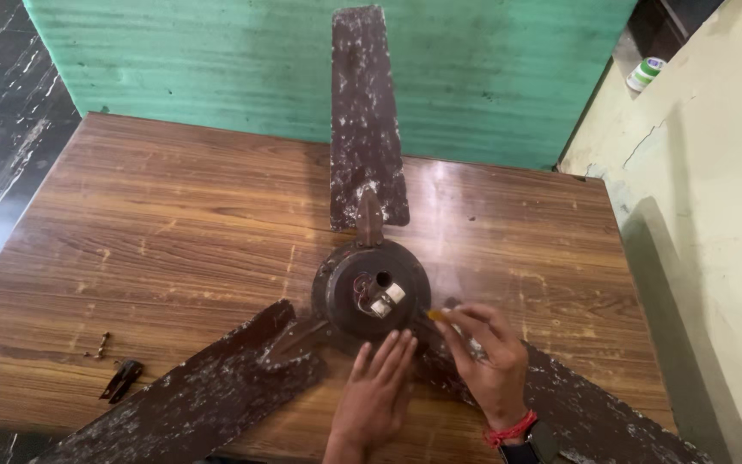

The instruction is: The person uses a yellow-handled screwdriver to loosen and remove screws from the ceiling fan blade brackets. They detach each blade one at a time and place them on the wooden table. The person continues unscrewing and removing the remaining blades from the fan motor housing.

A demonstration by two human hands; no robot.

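A brown, paint-flecked ceiling fan lies on the wooden table (pixel 173 223), its round motor hub (pixel 373 288) in the middle with three blades spreading out. One blade (pixel 364 112) points away from me. My left hand (pixel 375 397) rests flat, fingers together, on the near rim of the hub. My right hand (pixel 484 357) holds a thin tool with an amber handle (pixel 436 316), its tip at the hub's right edge where the right blade (pixel 594 412) joins. The left blade (pixel 191 395) runs off the table's near-left corner.
Small screws (pixel 100 345) and a dark metal bracket (pixel 122 380) lie near the table's left front. A green wall (pixel 216 60) stands behind the table and a cream wall (pixel 706 215) on the right. A tape roll (pixel 646 74) sits on a ledge at the far right.
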